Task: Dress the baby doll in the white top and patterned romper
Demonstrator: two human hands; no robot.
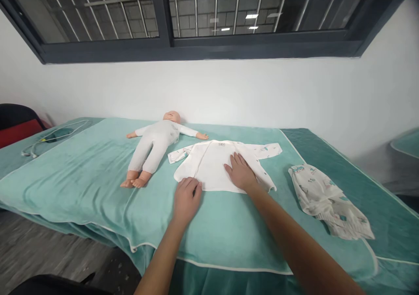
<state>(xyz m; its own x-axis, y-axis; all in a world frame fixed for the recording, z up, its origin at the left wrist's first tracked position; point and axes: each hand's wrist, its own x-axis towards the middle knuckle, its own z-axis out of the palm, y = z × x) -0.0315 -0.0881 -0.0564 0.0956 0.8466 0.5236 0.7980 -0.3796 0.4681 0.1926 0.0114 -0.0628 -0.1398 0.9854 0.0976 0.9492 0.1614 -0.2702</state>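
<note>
White shirt (pixel 212 166), neck label (pixel 221 144) illegible

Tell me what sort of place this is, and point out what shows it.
Probably an infant-care training room, though it may be something else. A baby doll lies on a spread teal blanket, beside a small white top laid out flat.

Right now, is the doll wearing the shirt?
No, the shirt lies spread on the blanket beside the doll, with your right hand on it.
</note>
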